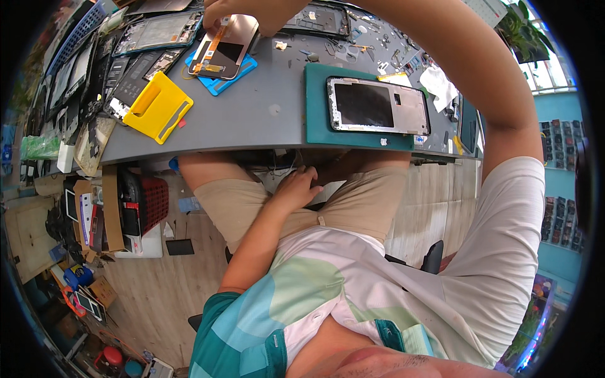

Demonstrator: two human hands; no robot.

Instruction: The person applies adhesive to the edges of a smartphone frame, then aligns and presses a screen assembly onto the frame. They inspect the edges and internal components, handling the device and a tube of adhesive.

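My right hand (252, 11), partly cut off by the upper edge, reaches across the desk to the far left. Its fingers close around the far end of a phone screen (222, 53), which has an orange ribbon cable along its back. That screen lies tilted over a flat blue phone stand (231, 80). Low in my lap, my left hand (296, 189) rests with loosely spread fingers and holds nothing. A silver phone frame with a dark panel (365, 106) lies on a green mat (317, 104) near the desk's front edge, apart from both hands.
A yellow phone stand (161, 110) lies at the left, beside piled phone parts and batteries (129, 82). Small loose parts (378, 50) and crumpled white tissue (438, 85) cover the far right. Below the desk, a red basket (151, 201) stands by boxes.
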